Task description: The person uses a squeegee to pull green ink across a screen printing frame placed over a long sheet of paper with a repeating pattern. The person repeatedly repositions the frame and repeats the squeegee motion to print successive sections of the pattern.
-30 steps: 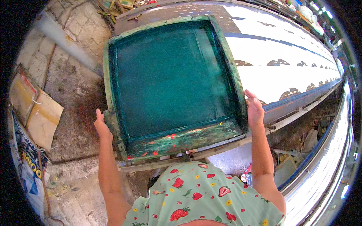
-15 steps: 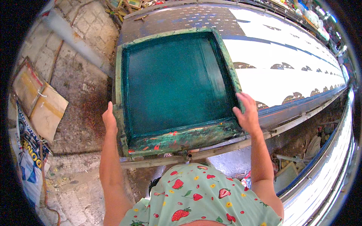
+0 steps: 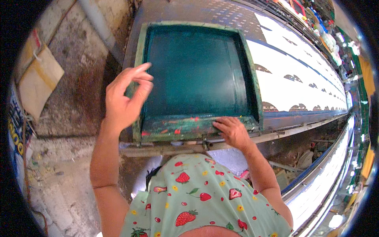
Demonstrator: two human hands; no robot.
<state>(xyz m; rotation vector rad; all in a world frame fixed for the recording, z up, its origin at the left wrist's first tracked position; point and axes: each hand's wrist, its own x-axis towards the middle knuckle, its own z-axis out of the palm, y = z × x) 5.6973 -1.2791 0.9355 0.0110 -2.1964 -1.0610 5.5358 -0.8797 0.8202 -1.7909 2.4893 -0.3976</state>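
Note:
A screen-printing frame [image 3: 256,79] with a dark green mesh and paint-stained green rails lies on the long table at my front. My left hand [image 3: 127,93] is raised over the frame's left rail, thumb and index finger apart, with nothing between them. On the near rail, which carries red and orange paint spots, rests my right hand [image 3: 236,133]. Its fingers bend over the top of that rail, right of the middle; its thumb is mostly hidden.
White sheets [image 3: 300,85] with dark arched gaps run along the table to the right. A metal rail [image 3: 276,136] follows the table's near edge. Cardboard [image 3: 41,77] leans at the far left beside a stained wall. Another bright white surface [image 3: 321,177] stretches along the lower right.
My left hand has left the frame's left side and risen over its left rail. My right hand has shifted from the right rail to the near rail. The view has moved slightly.

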